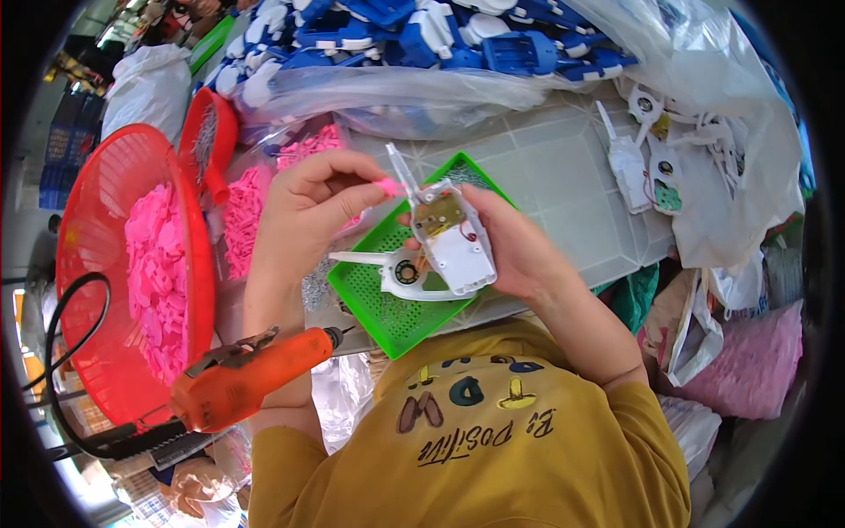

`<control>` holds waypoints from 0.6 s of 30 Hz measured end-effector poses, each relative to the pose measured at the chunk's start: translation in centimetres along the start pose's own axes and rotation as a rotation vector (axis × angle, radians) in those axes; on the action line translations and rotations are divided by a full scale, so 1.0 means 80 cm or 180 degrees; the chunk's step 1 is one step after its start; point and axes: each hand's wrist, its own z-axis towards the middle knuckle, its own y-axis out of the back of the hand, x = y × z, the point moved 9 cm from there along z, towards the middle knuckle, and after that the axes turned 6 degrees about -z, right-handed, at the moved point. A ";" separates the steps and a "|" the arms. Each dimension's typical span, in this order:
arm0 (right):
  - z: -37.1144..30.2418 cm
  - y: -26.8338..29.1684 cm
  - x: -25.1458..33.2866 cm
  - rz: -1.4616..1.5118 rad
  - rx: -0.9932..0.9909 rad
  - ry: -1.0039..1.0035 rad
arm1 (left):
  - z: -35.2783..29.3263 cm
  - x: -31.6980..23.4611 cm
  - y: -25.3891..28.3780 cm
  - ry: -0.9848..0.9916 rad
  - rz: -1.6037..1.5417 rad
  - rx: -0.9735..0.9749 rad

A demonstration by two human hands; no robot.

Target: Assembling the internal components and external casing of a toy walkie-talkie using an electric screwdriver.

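Observation:
My left hand [317,204] pinches a small pink plastic piece [389,187] between thumb and fingertips. It is right beside the narrow stem of a white plastic toy housing [466,257]. My right hand [515,242] grips that housing from its right side, with the open inside facing up. A yellowish gearbox [440,216] and thin wires show within it. The matching white half [387,283], with a round dark speaker [406,271], lies to its left over a green perforated basket [359,304]. My fingers behind the housing are partly hidden.
An orange electric screwdriver [255,378] crosses in front of my left forearm. Leftward are a red basket [75,264] of pink parts [157,282], a red scoop [220,145] of screws and pink piles [245,220]. Blue-and-white parts [422,40] fill the back; white assemblies [629,167] lie right.

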 end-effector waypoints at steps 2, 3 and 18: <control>-0.005 -0.001 -0.004 -0.0094 -0.0114 -0.0155 | -0.001 0.003 -0.024 0.0199 0.0011 0.0263; -0.005 0.001 -0.003 -0.0215 -0.0116 -0.0106 | -0.001 0.004 -0.039 0.0376 0.0063 0.0487; -0.018 -0.004 0.005 -0.0199 -0.0199 0.0155 | 0.016 -0.004 -0.083 -0.0159 0.1538 0.0396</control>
